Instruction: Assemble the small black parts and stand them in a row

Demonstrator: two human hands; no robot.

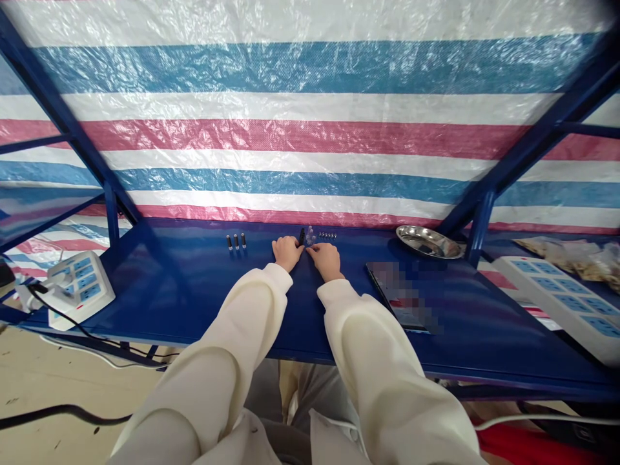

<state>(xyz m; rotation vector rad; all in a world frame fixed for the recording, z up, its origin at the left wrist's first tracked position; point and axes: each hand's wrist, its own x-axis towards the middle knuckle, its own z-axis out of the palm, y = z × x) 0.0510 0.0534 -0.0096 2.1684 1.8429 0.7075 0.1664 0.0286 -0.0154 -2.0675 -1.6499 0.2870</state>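
Observation:
Both hands rest near the back of the blue table, close together. My left hand has its fingers bent in beside some small black parts; what its fingertips hold, if anything, is too small to tell. My right hand is closed, thumb and fingertips together, just below a small group of clear pieces; anything in it is hidden. A row of several small dark and silvery pieces lies behind my right hand. To the left, three short black cylinders with light ends stand in a row.
A round metal dish is at the back right of the blue table. A dark tablet-like device, partly blurred, lies right of my right arm. White power strips sit at the left and right. Blue frame posts rise at both sides.

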